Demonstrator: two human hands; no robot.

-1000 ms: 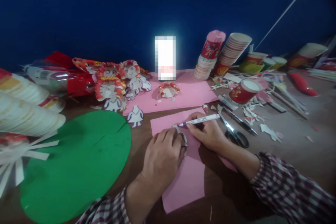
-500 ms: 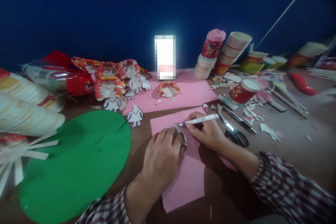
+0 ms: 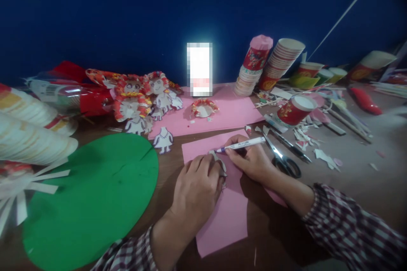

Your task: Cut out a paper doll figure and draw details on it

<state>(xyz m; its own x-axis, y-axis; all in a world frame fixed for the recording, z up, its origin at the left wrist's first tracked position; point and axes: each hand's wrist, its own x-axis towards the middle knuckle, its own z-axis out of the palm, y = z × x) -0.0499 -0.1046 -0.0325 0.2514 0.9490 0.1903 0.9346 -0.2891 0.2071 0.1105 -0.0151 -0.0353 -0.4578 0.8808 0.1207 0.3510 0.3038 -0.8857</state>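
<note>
In my right hand [image 3: 249, 159] is a white acrylic marker [image 3: 244, 144] with a purple tip end, held like a pen. Its tip meets the edge of a small pale paper cutout [image 3: 221, 164]. My left hand [image 3: 199, 186] is curled over that cutout and pins it on a pink sheet of paper [image 3: 222, 224]; the fingers cover most of the cutout. Just left of the sheet lies a white paper doll body [image 3: 163, 139] outlined in purple. Black-handled scissors [image 3: 282, 161] rest to the right of my right hand.
A green oval board [image 3: 95, 203] and tilted stacks of paper cups [image 3: 34, 135] occupy the left. Decorated paper dolls [image 3: 133, 97] stand behind. A bright screen [image 3: 199, 67] is at the back. Paper scraps [image 3: 322, 156], pens, and a red cup [image 3: 294, 110] cover the right side.
</note>
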